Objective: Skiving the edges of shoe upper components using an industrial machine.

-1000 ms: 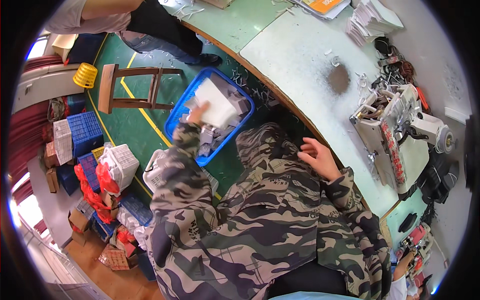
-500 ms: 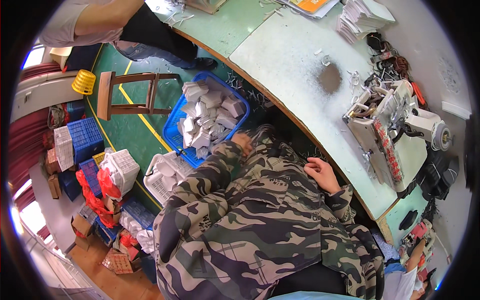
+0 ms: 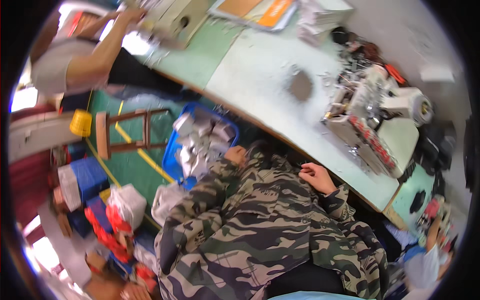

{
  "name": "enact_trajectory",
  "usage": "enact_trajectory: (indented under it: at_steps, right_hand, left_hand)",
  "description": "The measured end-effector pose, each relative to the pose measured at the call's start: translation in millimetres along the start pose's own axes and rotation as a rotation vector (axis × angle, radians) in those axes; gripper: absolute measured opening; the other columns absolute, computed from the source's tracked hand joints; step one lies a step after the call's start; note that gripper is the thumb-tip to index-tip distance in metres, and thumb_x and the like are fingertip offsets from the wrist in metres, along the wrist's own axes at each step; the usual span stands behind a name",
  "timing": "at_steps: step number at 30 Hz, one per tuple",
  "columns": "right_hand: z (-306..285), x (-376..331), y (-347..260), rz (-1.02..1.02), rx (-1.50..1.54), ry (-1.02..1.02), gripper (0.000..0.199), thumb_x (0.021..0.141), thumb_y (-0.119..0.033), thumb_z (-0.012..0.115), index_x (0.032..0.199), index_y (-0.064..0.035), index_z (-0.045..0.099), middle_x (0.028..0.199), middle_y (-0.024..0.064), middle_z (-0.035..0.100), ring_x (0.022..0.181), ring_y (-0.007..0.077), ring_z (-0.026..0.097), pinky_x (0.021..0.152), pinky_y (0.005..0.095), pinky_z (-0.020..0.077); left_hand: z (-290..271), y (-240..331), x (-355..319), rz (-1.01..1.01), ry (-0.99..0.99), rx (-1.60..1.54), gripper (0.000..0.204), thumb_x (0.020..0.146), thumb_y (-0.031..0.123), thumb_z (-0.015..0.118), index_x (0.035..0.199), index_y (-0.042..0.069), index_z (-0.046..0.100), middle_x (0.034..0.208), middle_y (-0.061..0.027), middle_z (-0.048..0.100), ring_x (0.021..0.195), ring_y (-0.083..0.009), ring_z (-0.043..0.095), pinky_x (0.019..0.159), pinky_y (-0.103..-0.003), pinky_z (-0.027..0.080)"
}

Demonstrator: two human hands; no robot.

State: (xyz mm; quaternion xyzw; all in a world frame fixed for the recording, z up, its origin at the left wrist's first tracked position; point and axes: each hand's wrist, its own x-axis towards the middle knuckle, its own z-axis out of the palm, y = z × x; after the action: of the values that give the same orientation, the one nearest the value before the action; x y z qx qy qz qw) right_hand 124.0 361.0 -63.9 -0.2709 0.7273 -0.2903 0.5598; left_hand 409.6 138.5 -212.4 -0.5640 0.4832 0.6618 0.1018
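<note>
My left hand lies on my lap beside a blue plastic basket; its fingers look loosely open, though blurred, and nothing shows in them. Bundles of white paper-like pieces fill that basket. On the other side of my lap, near the table edge, my right hand hovers or rests with thumb and fingers apart, holding nothing I can see. The white table in front carries a machine with a pale body and a round wheel, to the right.
A white basket stands near my left sleeve. A wooden stool and yellow bucket are farther left. Another person works at the far left end of the table. Paper stacks and cluttered tools line the table's back.
My view has shifted, so the table, machine and basket sit farther left in it. The co-worker's arms and a box-shaped machine have come into sight. My hands stay nearly still on my lap.
</note>
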Motion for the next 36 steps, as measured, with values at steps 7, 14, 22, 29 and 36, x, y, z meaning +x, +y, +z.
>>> enact_trajectory:
  at_steps: [7, 14, 22, 29, 36]
  right_hand:
    - [-11, -7, -8, -0.048, 0.095, 0.171, 0.042, 0.084, -0.022, 0.075, 0.114, 0.0051, 0.061, 0.097, 0.013, 0.07, 0.084, 0.0173, 0.066, 0.076, 0.0298, 0.0528]
    - [-8, -31, -1, -0.031, 0.177, 0.518, 0.041, 0.085, -0.02, 0.075, 0.114, 0.0042, 0.061, 0.095, 0.0142, 0.071, 0.084, 0.0177, 0.068, 0.076, 0.0299, 0.054]
    - [28, -40, -14, 0.092, 0.425, 0.776, 0.041, 0.084, -0.019, 0.076, 0.115, 0.0042, 0.062, 0.093, 0.0136, 0.071, 0.082, 0.0159, 0.069, 0.074, 0.0276, 0.0541]
    - [53, -16, -47, 0.192, 0.444, 0.706, 0.037, 0.088, -0.016, 0.072, 0.117, 0.0034, 0.06, 0.097, 0.0107, 0.07, 0.086, 0.0141, 0.066, 0.075, 0.0277, 0.0526]
    - [-20, 67, -150, -0.114, 0.167, 0.707, 0.057, 0.088, -0.03, 0.071, 0.129, 0.0038, 0.051, 0.12, 0.0187, 0.062, 0.102, 0.0268, 0.065, 0.083, 0.0357, 0.0525]
  left_hand:
    - [21, 264, -36, 0.496, -0.116, 0.194, 0.038, 0.097, 0.028, 0.058, 0.123, 0.0, 0.057, 0.085, -0.0119, 0.07, 0.052, -0.0143, 0.063, 0.045, -0.025, 0.046]
    - [69, 493, 38, 1.246, 0.279, 0.746, 0.077, 0.074, 0.05, 0.077, 0.127, 0.0, 0.051, 0.121, -0.0259, 0.057, 0.112, -0.0395, 0.057, 0.094, -0.046, 0.046]
    - [115, 636, 97, 1.003, 0.402, 1.37, 0.106, 0.06, 0.07, 0.075, 0.132, -0.003, 0.048, 0.13, -0.0244, 0.055, 0.128, -0.0383, 0.048, 0.106, -0.05, 0.038]
    - [118, 654, 132, 0.939, 0.244, 1.479, 0.095, 0.062, 0.058, 0.076, 0.13, -0.002, 0.046, 0.126, -0.0237, 0.057, 0.127, -0.0367, 0.049, 0.108, -0.048, 0.036]
    - [67, 605, 55, 1.584, 0.044, 1.462, 0.085, 0.058, 0.04, 0.076, 0.126, -0.001, 0.046, 0.111, -0.0185, 0.06, 0.111, -0.0363, 0.055, 0.101, -0.05, 0.037]
